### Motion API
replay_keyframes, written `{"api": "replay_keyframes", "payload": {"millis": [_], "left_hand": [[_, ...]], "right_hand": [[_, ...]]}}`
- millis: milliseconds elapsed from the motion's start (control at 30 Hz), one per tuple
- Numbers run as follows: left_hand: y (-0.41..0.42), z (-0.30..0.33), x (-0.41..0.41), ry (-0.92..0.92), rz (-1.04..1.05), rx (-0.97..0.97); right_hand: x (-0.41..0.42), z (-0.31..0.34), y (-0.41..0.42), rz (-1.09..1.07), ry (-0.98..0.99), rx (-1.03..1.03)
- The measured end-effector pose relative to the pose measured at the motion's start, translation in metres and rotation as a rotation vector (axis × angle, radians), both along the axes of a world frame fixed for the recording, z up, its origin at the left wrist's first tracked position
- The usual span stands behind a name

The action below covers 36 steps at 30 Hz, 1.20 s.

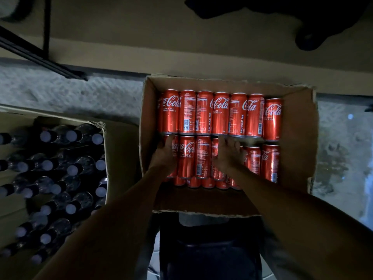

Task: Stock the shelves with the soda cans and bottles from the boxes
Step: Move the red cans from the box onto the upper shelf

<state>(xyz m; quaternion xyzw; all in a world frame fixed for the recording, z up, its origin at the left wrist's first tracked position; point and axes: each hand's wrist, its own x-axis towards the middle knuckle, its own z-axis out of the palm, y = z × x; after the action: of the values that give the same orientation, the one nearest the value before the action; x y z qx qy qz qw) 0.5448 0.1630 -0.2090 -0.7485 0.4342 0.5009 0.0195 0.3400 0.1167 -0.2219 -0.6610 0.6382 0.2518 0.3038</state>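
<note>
An open cardboard box (298, 138) holds several red Coca-Cola cans (220, 114) lying on their sides in rows. My left hand (166, 153) lies on the leftmost can of the near row, fingers curled over its top end. My right hand (229, 152) rests over a can in the middle of that row, fingers spread across it. To the left, a second cardboard box (117, 158) holds several dark bottles (70, 170) with pale caps, standing upright.
The can box sits on a dark stool (210, 249). A tan shelf board (141, 37) runs across the top, with a black metal frame (40, 57) at the upper left. Rough grey floor (70, 93) lies between them. The scene is dim.
</note>
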Motion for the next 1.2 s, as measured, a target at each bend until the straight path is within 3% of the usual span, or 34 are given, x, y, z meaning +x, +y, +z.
{"api": "replay_keyframes", "payload": {"millis": [167, 333, 567, 700, 767, 1000, 1200], "left_hand": [[-0.006, 0.001, -0.007, 0.014, 0.161, -0.046], [-0.004, -0.001, -0.006, -0.014, 0.213, -0.068], [0.003, 0.001, -0.015, -0.037, 0.218, 0.077], [0.012, 0.017, -0.017, -0.013, 0.252, 0.040], [0.018, 0.029, -0.015, -0.014, 0.236, 0.022], [0.022, 0.101, -0.008, 0.005, 0.207, -0.069], [0.012, 0.195, -0.018, 0.004, 0.184, -0.218]], "right_hand": [[0.001, -0.007, -0.002, -0.034, -0.012, 0.069], [-0.005, -0.001, -0.002, 0.122, 0.008, 0.095], [-0.021, 0.008, 0.014, 0.230, -0.237, -0.027], [-0.025, 0.023, 0.024, 0.011, -0.482, 0.097], [-0.024, 0.033, 0.028, -0.059, -0.537, 0.061], [-0.028, 0.091, 0.053, -0.297, -0.513, -0.103], [-0.028, 0.185, 0.046, -0.371, -0.620, -0.251]]}}
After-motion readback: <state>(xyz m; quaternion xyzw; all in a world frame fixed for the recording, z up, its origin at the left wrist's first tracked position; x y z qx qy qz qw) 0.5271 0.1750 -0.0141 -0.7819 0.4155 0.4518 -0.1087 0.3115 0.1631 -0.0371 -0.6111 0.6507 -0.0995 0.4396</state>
